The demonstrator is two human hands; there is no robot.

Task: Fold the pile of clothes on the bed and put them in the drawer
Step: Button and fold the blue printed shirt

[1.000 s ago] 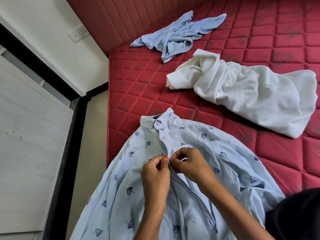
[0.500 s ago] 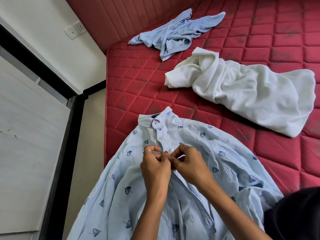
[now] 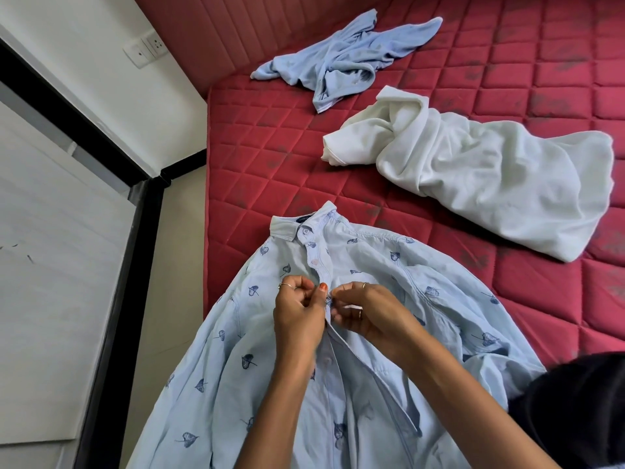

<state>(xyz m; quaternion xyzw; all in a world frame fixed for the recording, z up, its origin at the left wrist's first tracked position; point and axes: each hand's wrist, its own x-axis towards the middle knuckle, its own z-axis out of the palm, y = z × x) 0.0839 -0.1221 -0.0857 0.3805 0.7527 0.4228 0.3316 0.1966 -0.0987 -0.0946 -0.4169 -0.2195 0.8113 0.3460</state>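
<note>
A light blue shirt with a dark leaf print (image 3: 230, 360) lies front up on the near corner of the red quilted bed (image 3: 257, 164), collar pointing away, its lower part hanging off the bed's edge. My left hand (image 3: 297, 316) pinches the left side of the button placket, thumb and fingers closed on the cloth. My right hand (image 3: 368, 316) pinches the right side of the placket, touching the left hand's fingertips. Below my hands the front gapes apart. A crumpled white garment (image 3: 490, 177) lies to the right. A crumpled plain blue garment (image 3: 341, 62) lies farther back.
A red padded headboard (image 3: 216, 32) rises behind the bed. On the left are a white wall with a socket plate (image 3: 145, 50), a black-framed white panel (image 3: 50, 282) and a strip of pale floor (image 3: 179, 265). A dark cloth (image 3: 581, 407) fills the lower right corner.
Both hands stay on the shirt's placket and have shifted slightly up toward the collar, fingertips pressed closer together. The other garments have not moved.
</note>
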